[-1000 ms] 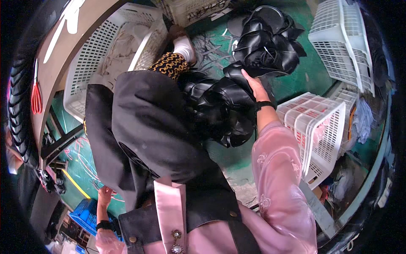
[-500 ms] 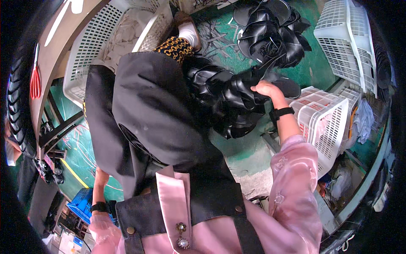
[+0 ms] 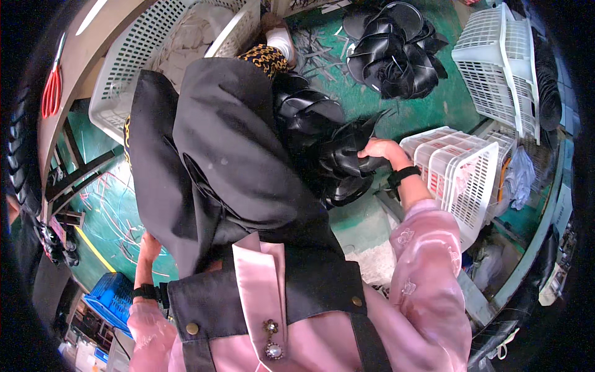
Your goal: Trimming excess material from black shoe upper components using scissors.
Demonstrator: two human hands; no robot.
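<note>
- Gripping glossy black shoe parts (image 3: 341, 149) between thumb and fingers of the right hand (image 3: 383, 150), beside the dark apron (image 3: 242, 136) (near a white basket (image 3: 472, 199)).
- With the left hand (image 3: 149, 249) by the apron's opposite edge, in a grip impossible to tell.

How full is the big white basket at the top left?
Not empty: the white basket shows pale, scrap-like pieces inside. I can't tell how full, because its bottom is hidden.

Your right hand (image 3: 384, 150) grips glossy black pieces (image 3: 339, 149); your left hand (image 3: 149, 247) is beside your dark apron (image 3: 238, 142); a white crate (image 3: 474, 186) stands right, a blue basket (image 3: 111, 299) left.
</note>
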